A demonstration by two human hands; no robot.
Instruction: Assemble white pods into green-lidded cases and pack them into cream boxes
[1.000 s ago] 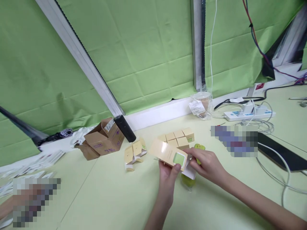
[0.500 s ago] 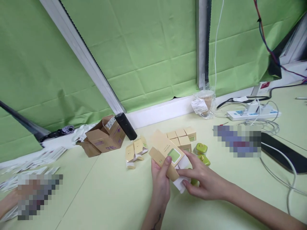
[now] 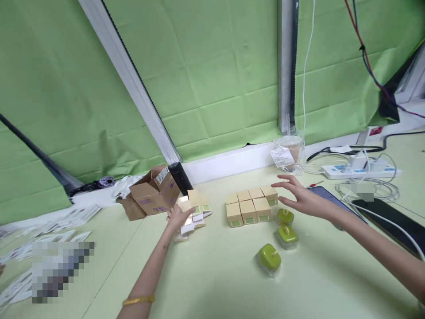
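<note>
At the centre left, my left hand (image 3: pixel 179 216) is at a loose pile of opened small cartons, its thumb and fingers closed round the edge of a pale yellow carton (image 3: pixel 194 198) with a green printed square. White inner flaps stick out of the pile. My right hand (image 3: pixel 295 195) is held in the air with fingers apart and nothing in them, just right of a block of closed small boxes (image 3: pixel 247 212) set in two rows. Below it sit two green-lidded little cases (image 3: pixel 287 235), and a third green case (image 3: pixel 270 258) lies nearer me.
A brown cardboard box (image 3: pixel 154 195) and a black cylinder (image 3: pixel 180 178) stand at the back left. A bagged drink cup (image 3: pixel 288 155), a power strip (image 3: pixel 360 170), coiled cables and a phone (image 3: pixel 327 199) are on the right. White flat items (image 3: pixel 66 218) lie far left.
Both hands have parted. My left hand has moved left to the carton pile with the carton; my right hand has let go and moved up and right. The view has shifted slightly.
</note>
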